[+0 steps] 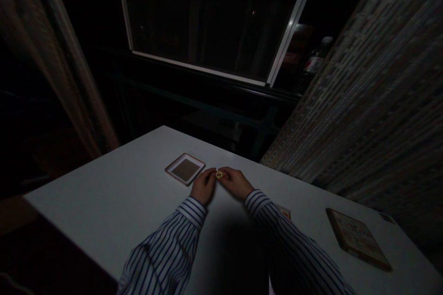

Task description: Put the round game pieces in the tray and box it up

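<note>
Both hands meet over the white surface [114, 198]: the left hand [204, 186] and right hand [235, 182] pinch a small pale tile [219, 174] between fingertips, just beside a shallow square tray [184, 169].

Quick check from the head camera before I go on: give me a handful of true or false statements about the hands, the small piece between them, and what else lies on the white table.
1. Both hands, left hand and right hand, meet at the small piece. True.
2. The square tray lies to the right of the right hand. False: it lies just left of the left hand, on the white table.
3. The square tray is full of pieces. False: its dark inside looks bare.
4. A flat wooden board lies near the table's right edge. True.
5. The sleeves are plain black. False: they are white with dark stripes.
</note>
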Demonstrator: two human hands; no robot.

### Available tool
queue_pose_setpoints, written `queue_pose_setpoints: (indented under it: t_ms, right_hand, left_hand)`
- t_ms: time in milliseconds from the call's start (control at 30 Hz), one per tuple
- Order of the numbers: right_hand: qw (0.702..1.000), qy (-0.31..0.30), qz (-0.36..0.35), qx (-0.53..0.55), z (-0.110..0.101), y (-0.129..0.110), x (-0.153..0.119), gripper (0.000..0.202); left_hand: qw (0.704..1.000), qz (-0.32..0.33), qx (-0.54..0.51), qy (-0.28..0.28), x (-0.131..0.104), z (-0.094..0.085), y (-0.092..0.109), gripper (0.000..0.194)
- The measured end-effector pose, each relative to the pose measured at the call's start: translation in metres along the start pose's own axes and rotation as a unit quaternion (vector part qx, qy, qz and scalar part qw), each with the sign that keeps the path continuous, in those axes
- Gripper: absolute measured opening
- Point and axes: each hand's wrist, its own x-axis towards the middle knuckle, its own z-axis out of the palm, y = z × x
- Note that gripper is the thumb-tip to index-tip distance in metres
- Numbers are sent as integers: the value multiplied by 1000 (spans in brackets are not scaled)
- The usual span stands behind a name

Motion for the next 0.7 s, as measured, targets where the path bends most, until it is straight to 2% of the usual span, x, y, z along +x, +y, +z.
queue_pose_setpoints:
  t_ms: [400, 700]
  right_hand:
    - [999, -11, -26, 37, -17, -25, -32, 29]
    - [999, 22, -5, 24, -23, -17, -58, 38]
  left_hand:
    - [974, -123, -188, -41, -10, 2, 24, 29]
    - [962, -155, -218, -50, -25, 11, 42, 34]
